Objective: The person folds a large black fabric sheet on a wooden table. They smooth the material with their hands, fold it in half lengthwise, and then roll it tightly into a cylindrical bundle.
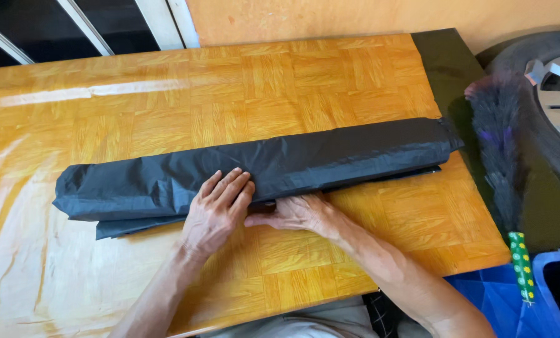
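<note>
A long black plastic sheet, folded into a narrow band [305, 159], lies across the glossy orange wood-pattern table [261, 81] from left to right. My left hand [217, 209] rests flat on the band's near edge at its middle, fingers spread slightly. My right hand [295, 213] sits just beside it, fingers tucked under the band's near edge, gripping the fold.
A dark feather duster [499, 144] with a green patterned handle [521, 266] lies at the table's right end on a black strip [439, 59]. A car tyre with its wheel [555, 87] stands at far right. Blue plastic crates [530, 300] sit below the right corner.
</note>
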